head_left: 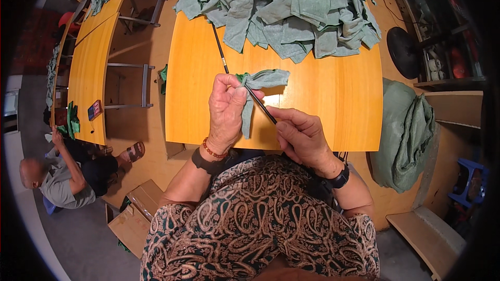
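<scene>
My left hand (227, 109) pinches a grey-green cloth piece (268, 78) between thumb and fingers above the table. One end of the cloth points right and another hangs down. In my right hand (304, 138) is a thin black rod (261, 107), gripped near its lower end, its upper tip against the cloth at my left thumb. Beyond my left hand, a second slim black stick (219, 47) with a pale band reaches toward the cloth pile. Whether the two sticks join behind my fingers is hidden.
A big heap of grey-green cloth pieces (307, 10) covers the far part of the yellow table (208, 125). Right of it stands a bulky green sack (401, 140). On the left, a person (67, 177) sits by another table (94, 57); a cardboard box (133, 218) is on the floor.
</scene>
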Available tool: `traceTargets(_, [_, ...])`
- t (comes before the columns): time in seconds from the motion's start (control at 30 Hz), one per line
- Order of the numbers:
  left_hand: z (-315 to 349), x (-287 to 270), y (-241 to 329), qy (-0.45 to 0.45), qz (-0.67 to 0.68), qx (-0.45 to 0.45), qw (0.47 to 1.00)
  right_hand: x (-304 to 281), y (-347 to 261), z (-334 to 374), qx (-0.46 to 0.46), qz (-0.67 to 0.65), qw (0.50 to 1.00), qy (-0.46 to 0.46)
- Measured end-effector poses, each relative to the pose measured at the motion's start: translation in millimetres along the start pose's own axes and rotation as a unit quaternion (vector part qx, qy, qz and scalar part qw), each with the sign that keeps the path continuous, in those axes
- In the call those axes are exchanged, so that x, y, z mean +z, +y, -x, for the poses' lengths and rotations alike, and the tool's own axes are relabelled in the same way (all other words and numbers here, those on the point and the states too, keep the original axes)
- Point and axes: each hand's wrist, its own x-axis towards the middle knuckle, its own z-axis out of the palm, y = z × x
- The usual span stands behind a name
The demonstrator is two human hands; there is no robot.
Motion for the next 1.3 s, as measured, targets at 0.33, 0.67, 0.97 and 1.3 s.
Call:
traceTargets(0.33, [-13.9, -15.9, 1.6, 0.004, 0.129, -0.083, 0.988, -10.7, -13.2, 21.1, 0.087, -0.027, 0.996, 0.016])
traceTargets(0.67, [-10.2, -16.9, 4.8, -0.058, -0.045, -0.027, 0.997, -11.0, -7.4, 17.7, 0.077, -0.045, 0.996, 0.012])
traceTargets(0.97, [7.4, -8.5, -5.7, -0.071, -0.039, -0.04, 0.996, -6.3, -9.7, 1.5, 0.032, -0.05, 0.998, -0.02])
traceTargets(1.3, [0.1, 3.9, -1.6, 0.068, -0.188, 0.109, 0.974, 2.2, 12.4, -2.0, -0.017, 0.001, 1.0, 0.019])
